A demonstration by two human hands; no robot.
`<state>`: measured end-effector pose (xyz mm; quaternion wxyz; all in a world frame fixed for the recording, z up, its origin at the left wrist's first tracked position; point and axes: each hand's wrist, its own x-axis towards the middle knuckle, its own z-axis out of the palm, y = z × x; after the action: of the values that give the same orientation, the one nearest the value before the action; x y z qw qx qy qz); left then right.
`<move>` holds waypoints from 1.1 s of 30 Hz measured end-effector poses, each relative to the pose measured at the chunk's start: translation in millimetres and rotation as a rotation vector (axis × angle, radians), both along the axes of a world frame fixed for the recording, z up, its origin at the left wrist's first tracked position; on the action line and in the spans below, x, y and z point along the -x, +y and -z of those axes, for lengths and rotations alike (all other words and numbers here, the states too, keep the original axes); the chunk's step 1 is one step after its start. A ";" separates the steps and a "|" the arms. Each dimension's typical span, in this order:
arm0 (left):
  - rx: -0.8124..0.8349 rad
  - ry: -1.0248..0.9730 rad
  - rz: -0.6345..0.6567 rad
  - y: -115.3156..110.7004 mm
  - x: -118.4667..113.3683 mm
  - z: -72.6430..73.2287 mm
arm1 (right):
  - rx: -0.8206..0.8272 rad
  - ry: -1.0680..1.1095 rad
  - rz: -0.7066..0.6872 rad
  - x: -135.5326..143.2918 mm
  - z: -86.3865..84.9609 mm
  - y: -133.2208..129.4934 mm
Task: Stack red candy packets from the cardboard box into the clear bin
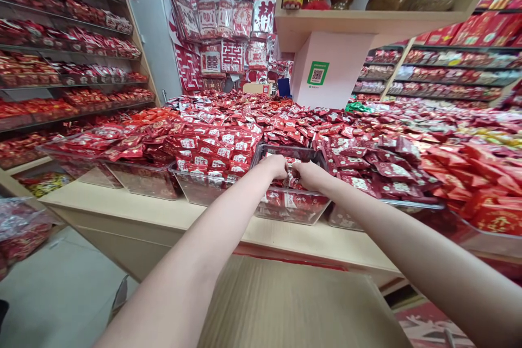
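Note:
Both my hands reach into a clear plastic bin (pixel 291 209) at the counter's middle, which holds red and white packets (pixel 281 199) at a lower level than its neighbours. On the bin's left side, my left hand (pixel 276 166) has its fingers curled down at the packets. Close to its right, my right hand (pixel 310 175) is closed too, with its fingertips at a small red and white packet (pixel 292 178). What exactly each hand grips is too small and partly hidden to make out. Heaped red packets (pixel 216 152) fill the bin to the left, and dark red ones (pixel 367 166) the bin to the right.
A wooden counter edge (pixel 163 220) runs below the bins. In front of it stands a brown box-like surface (pixel 297 304). Overhead at right hangs a wooden shelf (pixel 367 20) with gourd ornaments, above a pillar with a QR code (pixel 318 74). Packed shelves (pixel 69 57) line the left.

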<state>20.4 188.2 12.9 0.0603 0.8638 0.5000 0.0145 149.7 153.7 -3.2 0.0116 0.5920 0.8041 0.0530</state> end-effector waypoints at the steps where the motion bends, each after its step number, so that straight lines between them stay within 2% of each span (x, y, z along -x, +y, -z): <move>1: 0.015 -0.002 0.041 0.1 -0.2 0.4 | 0.001 0.001 0.016 0.0 0.4 0.6; 5: 0.051 -0.007 0.139 1.5 -1.9 2.0 | -0.020 -0.009 0.068 1.4 0.1 0.9; 12: 0.068 0.042 0.108 -0.1 -4.3 3.3 | -0.017 0.013 0.097 5.7 -5.4 -3.7; 17: 0.072 0.074 0.078 -6.0 -7.7 0.4 | 0.129 0.005 0.009 7.0 -4.8 -6.0; 21: 0.000 0.042 0.002 -8.2 -5.5 -3.2 | 0.109 -0.014 0.011 7.5 -4.8 -6.1; 24: -0.137 -0.015 -0.108 -6.9 -1.6 -4.6 | -0.013 0.025 0.045 5.5 -5.4 -2.9; 26: -0.200 -0.035 -0.156 -6.1 -0.3 -4.1 | -0.097 0.039 0.007 3.7 -6.4 0.1; 30: -0.172 -0.001 -0.185 -5.4 -2.1 -1.1 | -0.104 -0.049 -0.109 3.2 -9.3 2.5; 33: -0.119 0.030 -0.205 -4.0 -3.9 0.2 | -0.097 -0.106 -0.048 4.7 -9.8 0.8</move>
<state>24.3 184.1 12.6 -0.0004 0.8102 0.5849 0.0374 145.0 154.5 6.5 0.0240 0.5689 0.8127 0.1236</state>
